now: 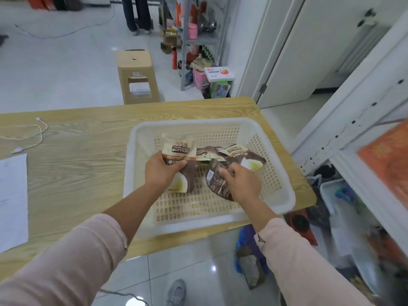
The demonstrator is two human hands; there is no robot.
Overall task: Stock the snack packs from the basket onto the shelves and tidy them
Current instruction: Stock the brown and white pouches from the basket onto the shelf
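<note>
Two hands are inside the basket: L hand (162,171) grips a tan-and-brown snack pack (178,149), thumb across its front, top of the pack pointing to the far wall; R hand (241,184) pinches a dark crumpled pack (215,180), fingers curled over its upper part. Just behind the R hand, approx. two more packs (238,151) lie overlapped against the far-right part of the mesh floor (exact count hard to tell). The near half of the white basket (284,191) floor is bare mesh. The basket sits at the near-right corner of the wooden table (77,162), its near rim almost at the table's edge and its right rim close to the rounded corner. Left of it the tabletop is open wood, w/ a white cable (33,133) and a paper sheet (12,202) at the far-left edge. The white shelf unit (353,120) stands to the right, a narrow strip of floor btwn it and the table. A tan stool (136,76) stands beyond the table's far edge.
</note>
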